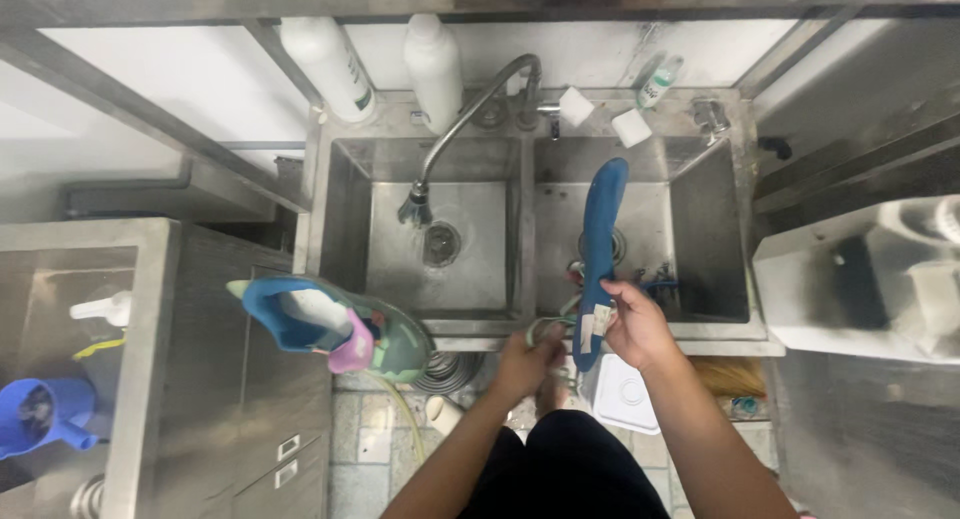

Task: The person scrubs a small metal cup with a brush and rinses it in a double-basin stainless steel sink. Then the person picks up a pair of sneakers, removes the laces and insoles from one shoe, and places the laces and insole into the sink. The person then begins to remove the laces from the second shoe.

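Head view: right hand point(632, 324) grasps a blue insole point(600, 249) over the sink point(700, 329); left hand point(525, 359) clenched beside it; sneaker point(330, 324) sits left of both hands.

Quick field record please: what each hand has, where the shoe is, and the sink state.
right hand: holds blue insole upright over right basin, near its lower end
left hand: at sink's front edge, grip unclear
shoe: blue-green, pink heel, on the cabinet top left of sink
sink: two steel basins
faucet: over left basin, no water visible
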